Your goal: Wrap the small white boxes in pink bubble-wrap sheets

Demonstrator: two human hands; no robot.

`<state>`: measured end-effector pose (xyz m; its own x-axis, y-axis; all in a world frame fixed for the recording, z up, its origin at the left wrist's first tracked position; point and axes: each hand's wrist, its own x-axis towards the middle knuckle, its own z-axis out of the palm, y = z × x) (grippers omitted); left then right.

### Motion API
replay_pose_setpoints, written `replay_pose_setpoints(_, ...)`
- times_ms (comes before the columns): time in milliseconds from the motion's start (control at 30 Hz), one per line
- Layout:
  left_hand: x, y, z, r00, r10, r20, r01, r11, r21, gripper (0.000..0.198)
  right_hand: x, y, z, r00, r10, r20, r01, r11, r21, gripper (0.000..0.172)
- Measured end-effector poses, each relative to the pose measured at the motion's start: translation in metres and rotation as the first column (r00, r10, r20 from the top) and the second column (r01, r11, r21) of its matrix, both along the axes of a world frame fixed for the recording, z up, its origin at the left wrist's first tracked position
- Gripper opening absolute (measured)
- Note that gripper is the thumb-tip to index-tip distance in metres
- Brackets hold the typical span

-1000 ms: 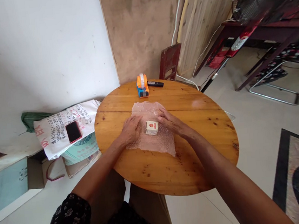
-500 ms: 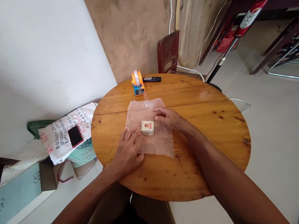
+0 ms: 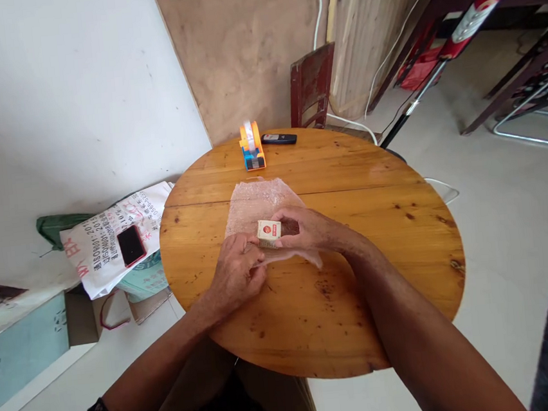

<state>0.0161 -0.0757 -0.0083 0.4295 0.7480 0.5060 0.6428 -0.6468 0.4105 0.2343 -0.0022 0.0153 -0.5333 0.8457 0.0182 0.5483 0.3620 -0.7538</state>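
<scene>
At the left, the left hand (image 3: 236, 270), lying spread on the near part of the bubble wrap (image 3: 259, 197) half a second ago, is now curling its fingers in and seems to be pinching the sheet's near edge, which is rising off the table (image 3: 395, 252). The small cream carton (image 3: 269, 230) is sitting over the sheet, between the hands. To its right, the right hand (image 3: 312, 227), earlier resting just beside the carton, is now gripping its right side between thumb and fingers. Sheet and carton are thus being handled together, it seems, while the sheet's far part is lying spread out. The left knuckles are hiding the pinch itself, and whether the film is touching the carton's near face is not showing clearly. At the upper right, a red pole (image 3: 474, 18) is running out of view.
</scene>
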Motion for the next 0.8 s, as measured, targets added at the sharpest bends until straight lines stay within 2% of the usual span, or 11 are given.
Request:
replay_pose_setpoints(167,0.002,0.010,0.008,0.997,0.019,0.072,-0.016,0.999,-0.034,0.008,-0.004,-0.004,0.005,0.999,-0.004,0.034,0.004,1.000,0.004,0.024)
replay_pose_setpoints(267,0.003,0.011,0.012,0.997,0.017,0.076,-0.013,0.998,-0.053,0.010,-0.007,-0.007,0.004,0.998,-0.057,0.024,0.056,0.998,0.039,0.026)
replay_pose_setpoints(367,0.001,0.009,0.011,0.995,0.003,0.100,0.004,0.998,-0.070,0.012,-0.008,-0.008,0.000,0.995,-0.102,-0.011,0.102,0.994,0.037,0.028)
replay_pose_setpoints(567,-0.004,0.007,0.005,0.993,-0.022,0.117,0.034,0.994,-0.101,0.011,-0.004,-0.004,-0.007,0.993,-0.092,-0.077,0.093,0.996,0.003,0.030)
replay_pose_setpoints(700,-0.004,0.015,0.011,0.989,-0.034,0.141,0.054,0.990,-0.134,0.008,-0.003,-0.003,-0.007,0.994,-0.069,-0.088,0.063,0.995,-0.072,0.031)
replay_pose_setpoints(800,0.000,0.027,0.019,0.985,0.008,0.172,0.039,0.963,-0.267,0.004,0.001,-0.003,-0.001,0.987,-0.055,-0.152,0.027,0.983,-0.182,0.036)
